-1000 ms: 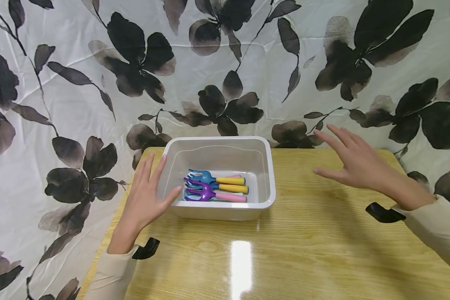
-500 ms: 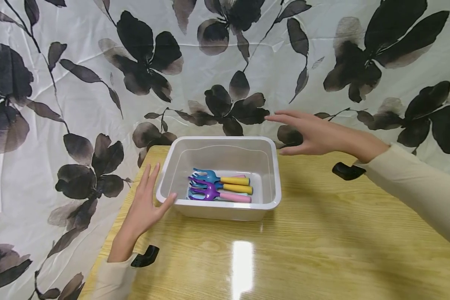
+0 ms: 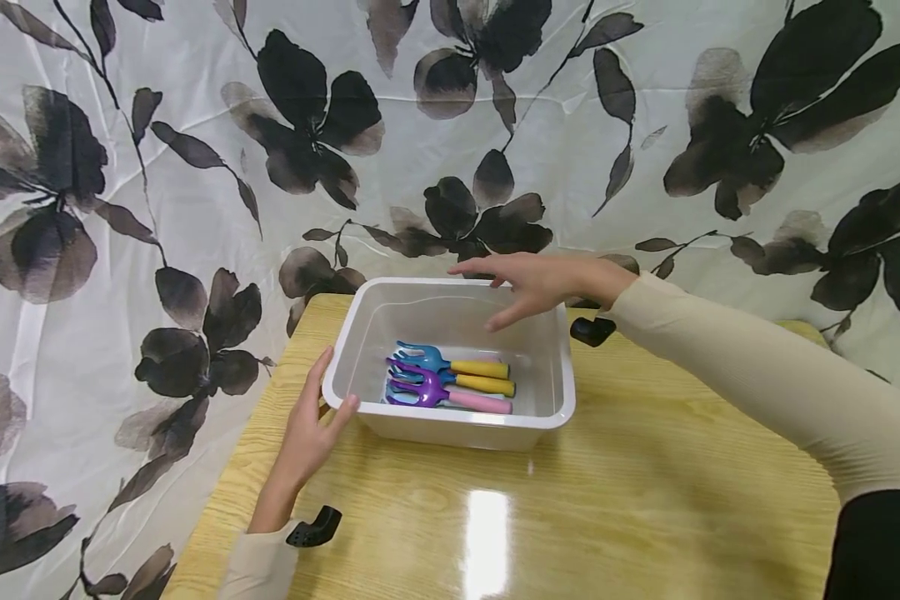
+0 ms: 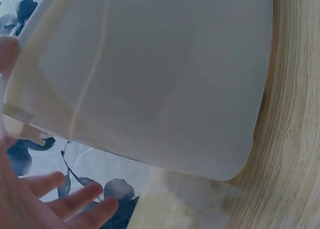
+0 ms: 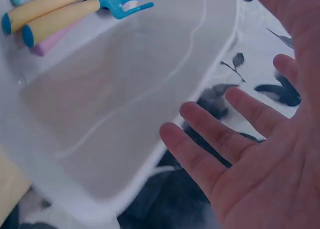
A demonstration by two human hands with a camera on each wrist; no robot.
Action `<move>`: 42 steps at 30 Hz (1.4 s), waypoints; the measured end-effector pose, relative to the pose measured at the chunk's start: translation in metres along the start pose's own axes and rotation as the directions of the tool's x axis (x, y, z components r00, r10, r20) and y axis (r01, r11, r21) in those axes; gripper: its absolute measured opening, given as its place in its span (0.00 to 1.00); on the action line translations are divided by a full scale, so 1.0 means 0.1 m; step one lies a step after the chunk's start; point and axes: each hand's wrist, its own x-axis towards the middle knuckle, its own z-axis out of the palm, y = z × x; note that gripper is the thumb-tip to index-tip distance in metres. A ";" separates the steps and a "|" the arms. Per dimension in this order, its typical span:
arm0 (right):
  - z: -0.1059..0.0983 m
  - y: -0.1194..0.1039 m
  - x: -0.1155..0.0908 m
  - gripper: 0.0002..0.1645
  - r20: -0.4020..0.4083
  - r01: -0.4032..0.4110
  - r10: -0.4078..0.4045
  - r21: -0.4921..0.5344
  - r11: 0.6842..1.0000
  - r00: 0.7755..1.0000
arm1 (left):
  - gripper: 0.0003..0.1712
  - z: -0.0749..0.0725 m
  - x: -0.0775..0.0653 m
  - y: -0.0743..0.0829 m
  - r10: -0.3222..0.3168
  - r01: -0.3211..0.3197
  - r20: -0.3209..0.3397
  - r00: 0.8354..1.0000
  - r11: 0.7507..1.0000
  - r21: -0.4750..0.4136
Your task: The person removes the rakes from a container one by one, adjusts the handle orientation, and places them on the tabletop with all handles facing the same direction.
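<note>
The fingers (image 5: 195, 154) of the right hand (image 3: 540, 279) are straight and spread, holding nothing, above the far rim of a pale grey-white, rectangular plastic tub (image 3: 450, 432); I cannot tell whether they touch it. The left hand (image 3: 307, 442) is loosely extended too, its fingers along the tub's outer left side and its thumb at the near left corner — a placing that would suit steadying it. Inside, on its bottom, lie 2 blue hand rakes with yellow handles (image 3: 459, 367) and 1 purple hand rake with a pink handle (image 3: 433, 391), tines leftward and overlapping, perhaps to pack closely. Underneath is a yellowish wood-grain tabletop (image 3: 607, 500); behind hangs a white cloth with black flowers (image 3: 217, 50).
</note>
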 end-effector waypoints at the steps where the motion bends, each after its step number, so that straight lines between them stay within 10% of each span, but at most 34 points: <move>1: 0.03 0.02 0.05 0.58 0.014 0.001 -0.002 0.017 1.000 1.000 | 0.46 0.01 0.00 0.00 0.000 0.000 -0.003 1.000 1.000 -0.009; 16: 0.56 0.14 0.61 0.62 0.300 -0.107 0.070 0.108 0.988 0.951 | 0.41 0.16 0.03 -0.12 0.037 -0.052 -0.051 0.998 0.942 -0.331; 34: 1.12 0.17 0.77 0.47 0.473 -0.196 0.197 -0.051 0.979 0.859 | 0.41 0.20 0.04 -0.15 0.045 -0.077 -0.105 0.993 0.943 -0.324; 42: 1.20 0.13 0.82 0.44 0.468 -0.225 0.223 -0.053 0.973 0.855 | 0.41 0.20 0.04 -0.17 0.040 -0.075 -0.109 0.993 0.940 -0.334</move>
